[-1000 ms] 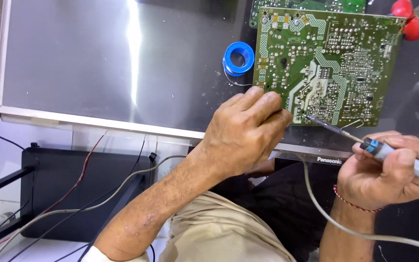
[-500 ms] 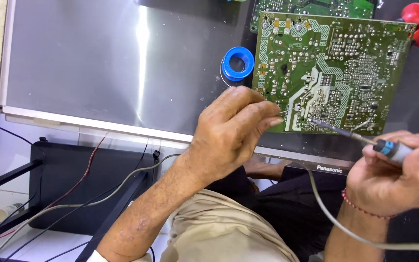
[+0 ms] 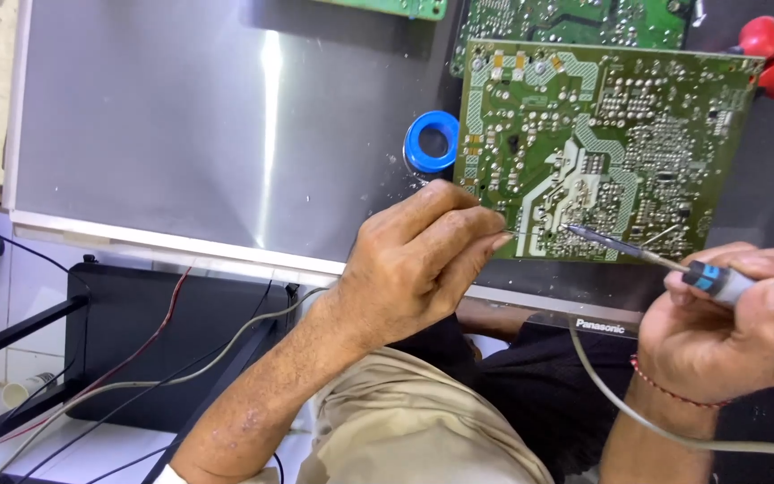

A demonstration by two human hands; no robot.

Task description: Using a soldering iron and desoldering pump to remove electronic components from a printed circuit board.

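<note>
A green circuit board (image 3: pixel 611 143) lies solder side up on the back of a flat screen. My right hand (image 3: pixel 736 323) grips a soldering iron (image 3: pixel 718 282) with a blue and grey handle; its tip touches the board's lower middle. My left hand (image 3: pixel 414 260) pinches a thin solder wire (image 3: pixel 520 235) whose end reaches toward the same spot beside the iron tip. A blue solder spool (image 3: pixel 432 141) sits just left of the board.
The grey metal back panel (image 3: pixel 208 134) of the screen spreads to the left. Red-handled pliers (image 3: pixel 768 54) lie at the top right. A second green board (image 3: pixel 575 18) shows above. Red, black and grey cables (image 3: pixel 136 367) cross a black box below.
The view has shifted slightly; the board sits a little lower in frame. The solder wire and iron tip have stayed together at the board's lower middle, both hands holding nearly still.
</note>
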